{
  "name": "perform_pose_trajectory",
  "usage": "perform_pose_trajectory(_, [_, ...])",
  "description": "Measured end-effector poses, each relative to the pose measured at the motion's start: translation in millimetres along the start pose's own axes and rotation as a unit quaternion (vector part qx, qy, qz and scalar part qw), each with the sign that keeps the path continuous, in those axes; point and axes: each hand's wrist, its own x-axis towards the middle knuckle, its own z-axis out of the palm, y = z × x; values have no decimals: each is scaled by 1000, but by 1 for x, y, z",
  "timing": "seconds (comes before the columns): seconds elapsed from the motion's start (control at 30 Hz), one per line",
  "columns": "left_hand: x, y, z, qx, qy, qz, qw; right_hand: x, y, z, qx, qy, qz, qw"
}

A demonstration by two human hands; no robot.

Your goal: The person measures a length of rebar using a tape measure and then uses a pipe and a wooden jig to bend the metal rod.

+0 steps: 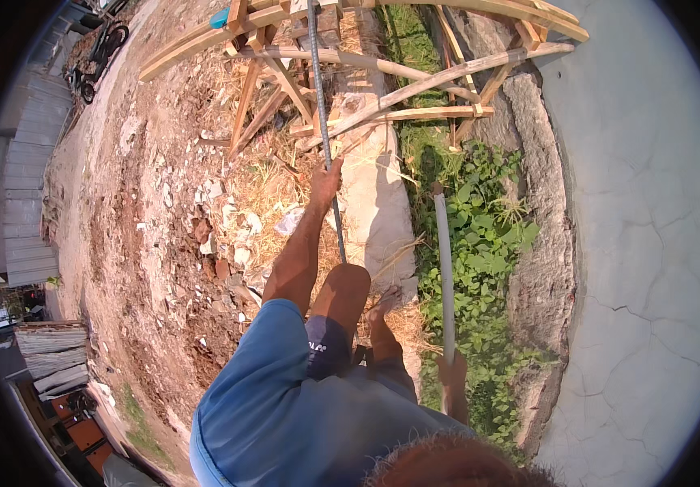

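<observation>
My left hand (pixel 326 183) is wrapped round a long ribbed steel rebar (pixel 322 97). The rebar runs from the top edge, past the timber frame, down to my bent knee. Lower and to the right, my right hand (pixel 451 372) grips the near end of a straight light-grey pole (pixel 445 268). This pole points away from me over green plants (pixel 480 235), and its far end looks brownish. Its exact kind I cannot make out. The fingers of my right hand show only in part. My legs are above a pale concrete strip (pixel 374 195).
Ahead stands a frame of wooden beams and poles (pixel 415 77), with a teal object (pixel 219 18) at its left. Rubble and straw (pixel 212 211) cover the ground leftward. A cracked grey wall (pixel 642 243) rises on the right. Far left are a motorcycle (pixel 98 57) and metal sheets (pixel 34 195).
</observation>
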Motion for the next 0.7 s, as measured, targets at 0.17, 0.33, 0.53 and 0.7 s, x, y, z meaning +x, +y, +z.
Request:
perform_pose_trajectory(0.17, [-74,-80,-30,0,-147,-56,987,-18,-39,-26,-10,56,-93,994])
perform_pose_trajectory(0.33, [-155,-166,-40,-96,-254,-276,922,-45,-93,-57,20,84,-116,990])
perform_pose_trajectory(0.53, [-184,-192,-10,-5,-171,-119,978,-65,-202,-83,108,65,-130,983])
perform_pose_trajectory(0.7, [-209,-167,-75,216,-5,-60,975,-50,-250,-90,141,16,-218,965])
